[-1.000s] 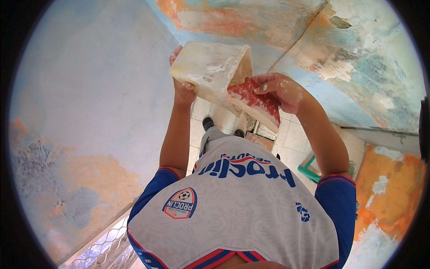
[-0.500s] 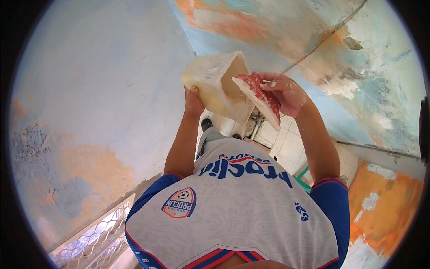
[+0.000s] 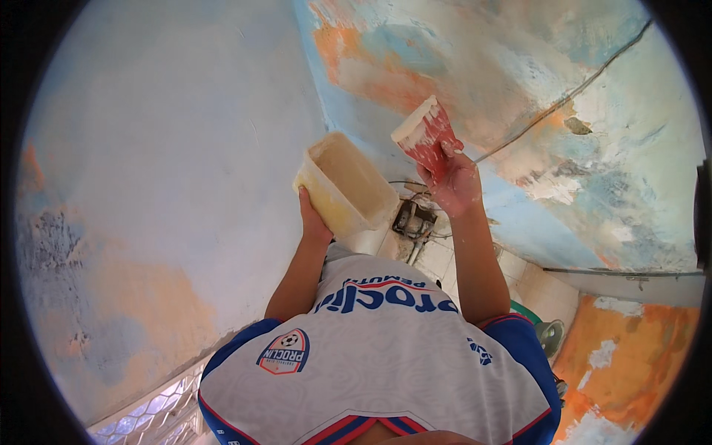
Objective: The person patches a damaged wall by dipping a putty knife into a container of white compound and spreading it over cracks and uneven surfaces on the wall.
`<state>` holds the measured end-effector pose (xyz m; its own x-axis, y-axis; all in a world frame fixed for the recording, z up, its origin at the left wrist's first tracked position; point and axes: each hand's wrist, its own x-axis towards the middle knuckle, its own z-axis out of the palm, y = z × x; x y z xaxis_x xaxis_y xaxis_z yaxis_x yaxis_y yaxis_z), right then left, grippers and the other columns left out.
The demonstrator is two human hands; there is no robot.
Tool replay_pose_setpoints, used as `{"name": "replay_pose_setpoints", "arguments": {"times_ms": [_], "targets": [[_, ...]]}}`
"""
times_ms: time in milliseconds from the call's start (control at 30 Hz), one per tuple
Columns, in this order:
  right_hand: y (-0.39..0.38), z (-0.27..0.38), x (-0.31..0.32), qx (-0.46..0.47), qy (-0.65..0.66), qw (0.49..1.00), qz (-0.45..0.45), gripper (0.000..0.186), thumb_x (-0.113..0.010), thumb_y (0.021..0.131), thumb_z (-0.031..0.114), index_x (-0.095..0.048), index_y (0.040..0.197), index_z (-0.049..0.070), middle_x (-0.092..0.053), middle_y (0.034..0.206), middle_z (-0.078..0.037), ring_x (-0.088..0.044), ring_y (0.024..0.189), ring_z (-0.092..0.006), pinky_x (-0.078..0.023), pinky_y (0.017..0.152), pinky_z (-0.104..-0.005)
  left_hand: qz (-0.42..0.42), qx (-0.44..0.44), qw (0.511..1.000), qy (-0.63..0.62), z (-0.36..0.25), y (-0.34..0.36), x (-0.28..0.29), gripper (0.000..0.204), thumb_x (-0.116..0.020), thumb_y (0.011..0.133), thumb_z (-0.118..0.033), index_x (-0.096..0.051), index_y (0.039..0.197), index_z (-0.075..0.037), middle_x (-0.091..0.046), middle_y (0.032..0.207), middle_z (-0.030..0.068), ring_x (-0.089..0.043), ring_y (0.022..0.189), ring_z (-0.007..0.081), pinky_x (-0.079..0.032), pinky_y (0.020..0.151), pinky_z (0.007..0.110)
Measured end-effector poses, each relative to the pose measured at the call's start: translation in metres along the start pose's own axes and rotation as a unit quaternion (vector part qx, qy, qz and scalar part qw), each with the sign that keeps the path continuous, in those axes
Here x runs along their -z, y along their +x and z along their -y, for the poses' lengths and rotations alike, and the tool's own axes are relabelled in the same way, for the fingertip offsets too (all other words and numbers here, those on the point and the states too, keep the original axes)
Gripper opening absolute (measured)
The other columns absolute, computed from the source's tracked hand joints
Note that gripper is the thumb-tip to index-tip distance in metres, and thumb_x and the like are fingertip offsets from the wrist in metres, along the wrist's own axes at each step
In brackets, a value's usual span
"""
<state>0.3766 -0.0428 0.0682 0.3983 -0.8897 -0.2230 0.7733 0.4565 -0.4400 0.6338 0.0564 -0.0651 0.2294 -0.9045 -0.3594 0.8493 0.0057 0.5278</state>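
Observation:
My left hand (image 3: 314, 215) grips a pale yellow plastic tub (image 3: 337, 196) by its left side. The tub is tilted so that its open mouth shows, with off-white smears on the inner walls. In my right hand (image 3: 457, 185) is a red putty spreader (image 3: 432, 144), raised to the right of the tub and apart from it. White filler lies along the spreader's far edge, and streaks of it cover the red body. Specks of filler dot my right hand and wrist.
A grey-white smoothed wall (image 3: 170, 133) rises at the left. The far right wall (image 3: 512, 81) has patchy blue and orange paint, with a cable (image 3: 564, 100) running across it. Below are floor tiles, a dark box with wires (image 3: 414, 220), and a metal grille (image 3: 152, 415) at the lower left.
The spreader has moved away from the tub's mouth and up, turning so its loaded edge faces the far wall. The tub has come lower and tipped more upright.

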Motion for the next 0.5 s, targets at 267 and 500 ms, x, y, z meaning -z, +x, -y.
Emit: {"name": "replay_pose_setpoints", "arguments": {"times_ms": [267,500], "targets": [[0.078,-0.042,-0.031,0.196,-0.047,0.979,-0.024,0.035,-0.052,0.100,0.006,-0.049,0.134,0.000,-0.062,0.131,-0.018,-0.064,0.116,-0.0318,-0.055,0.093,-0.0477,0.052,0.020,0.998,0.005,-0.069,0.038,0.036,0.065,-0.030,0.107,-0.059,-0.039,0.153,-0.015,-0.050,0.149,0.0095,-0.050,0.136,0.0308,-0.043,0.113,0.050],[0.149,-0.114,-0.042,0.294,-0.112,0.944,-0.105,0.034,-0.050,0.102,0.010,-0.050,0.134,-0.001,-0.064,0.126,-0.016,-0.064,0.114,-0.0306,-0.054,0.091,-0.0462,0.005,0.025,1.000,0.006,-0.140,0.051,0.072,0.064,-0.031,0.107,-0.059,-0.041,0.152,-0.014,-0.053,0.147,0.0100,-0.052,0.134,0.0312,-0.044,0.112,0.049]]}}
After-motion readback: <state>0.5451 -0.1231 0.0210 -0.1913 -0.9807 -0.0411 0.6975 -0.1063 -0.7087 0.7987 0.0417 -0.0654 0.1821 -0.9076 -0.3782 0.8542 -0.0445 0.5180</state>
